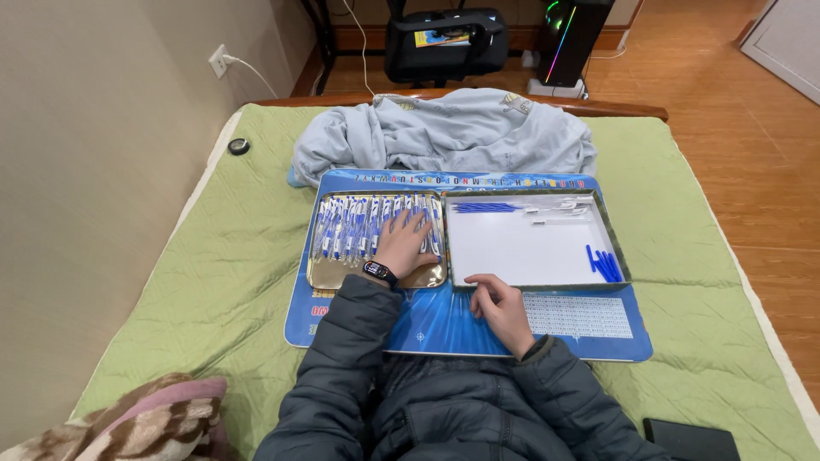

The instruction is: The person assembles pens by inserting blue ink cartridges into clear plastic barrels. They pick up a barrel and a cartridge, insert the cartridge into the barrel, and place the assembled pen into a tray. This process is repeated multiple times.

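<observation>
a person in a dark padded jacket sits on a bed (239, 256) covered with a green quilt, bent over a blue board (444, 329) that lies flat on the quilt. the left hand (407, 245), a dark watch (379, 273) on its wrist, lies palm down with fingers spread wide over rows of blue and white pens (354, 226) packed in a shallow gold-coloured tray (329, 275); it grips nothing that can be seen. the right hand (498, 307) rests on the board just below the near edge of a white-floored box (525, 248), its fingers curled in narrow; whether it holds anything small cannot be told. the box stands just beside the tray, on its right, and touches it along one wall. in the box's near right corner lies a small heap of blue pen caps (605, 265); along its far wall lie blue refills (485, 207) and some pale clear pen parts (559, 209). a light blue-grey jacket (444, 132) is bunched at the far end of the bed, just past the board. a striped brown and pink blanket (145, 423) sits at the near left corner.
</observation>
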